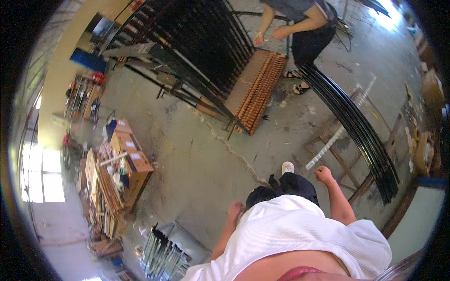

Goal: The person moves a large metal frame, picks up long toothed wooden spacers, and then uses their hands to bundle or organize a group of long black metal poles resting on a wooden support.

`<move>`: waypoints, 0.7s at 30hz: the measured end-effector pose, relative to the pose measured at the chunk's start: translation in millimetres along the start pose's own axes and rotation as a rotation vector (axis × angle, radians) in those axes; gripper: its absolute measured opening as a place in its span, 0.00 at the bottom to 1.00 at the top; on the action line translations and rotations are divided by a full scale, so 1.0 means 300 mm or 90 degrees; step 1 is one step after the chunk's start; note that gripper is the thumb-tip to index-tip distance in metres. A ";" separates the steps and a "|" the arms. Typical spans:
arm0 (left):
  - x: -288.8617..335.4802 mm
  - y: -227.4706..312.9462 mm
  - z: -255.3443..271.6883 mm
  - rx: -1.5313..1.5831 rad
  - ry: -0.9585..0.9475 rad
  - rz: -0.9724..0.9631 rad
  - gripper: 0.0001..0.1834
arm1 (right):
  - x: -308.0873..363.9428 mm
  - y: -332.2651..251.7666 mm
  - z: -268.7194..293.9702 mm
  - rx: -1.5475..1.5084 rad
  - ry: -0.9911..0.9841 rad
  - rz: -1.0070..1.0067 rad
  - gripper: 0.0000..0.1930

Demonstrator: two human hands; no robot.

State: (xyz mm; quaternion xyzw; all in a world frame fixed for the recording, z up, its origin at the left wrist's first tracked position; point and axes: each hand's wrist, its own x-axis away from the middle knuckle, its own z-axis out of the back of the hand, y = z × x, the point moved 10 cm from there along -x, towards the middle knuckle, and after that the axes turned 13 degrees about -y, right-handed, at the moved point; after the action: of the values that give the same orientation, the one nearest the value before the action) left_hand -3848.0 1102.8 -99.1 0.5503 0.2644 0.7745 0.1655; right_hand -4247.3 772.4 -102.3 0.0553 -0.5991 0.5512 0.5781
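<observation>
The grey, stained concrete floor (187, 178) runs under everything, a pale crack wandering across it. Far and left of centre stands a large black metal rack packed with upright black bars (197, 47), with rows of orange-brown knobbed pieces (260, 93) along its right side. At left is a heap of brown cardboard boxes (129, 145). To the right, a bundle of long, glossy black tubes (368, 136) stretches from far to near, apparently lying across a low brownish frame of flat bars (344, 166); it is the nearest large load to the right hand, though apart from it. A co-worker in dark clothes and open sandals (314, 42) bends beside the rack, near the tubes' far ends. Near left lies a pile of silvery metal bars (161, 255). A slim, pale rod (323, 152) slants across the low frame, its near end just beside the right hand.

The right hand (323, 174) has bent fingers; whether they close on anything, I cannot tell. The left hand (236, 209) hangs low, too blurred to read.

A white shoe (288, 167) stands near the rod and frame: a toe catching either could cause a stumble. A knock to the loose-looking tubes might make them roll, scratching their gloss or striking the sandalled feet.
</observation>
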 end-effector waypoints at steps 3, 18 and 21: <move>-0.034 0.094 0.001 0.087 0.007 0.046 0.10 | -0.053 0.039 0.016 -0.048 -0.033 -0.006 0.05; -0.063 0.519 0.231 0.107 0.039 -0.036 0.12 | -0.178 0.260 0.115 -0.182 -0.102 -0.166 0.04; 0.082 0.957 0.588 -0.075 0.198 -0.113 0.15 | -0.263 0.090 0.150 -0.119 -0.090 -0.101 0.05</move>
State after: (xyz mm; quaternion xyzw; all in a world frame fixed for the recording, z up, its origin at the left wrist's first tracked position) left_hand -3680.5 925.1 134.6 0.3876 0.2888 0.8468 0.2221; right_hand -4269.0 705.3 -165.5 0.0873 -0.6809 0.4404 0.5787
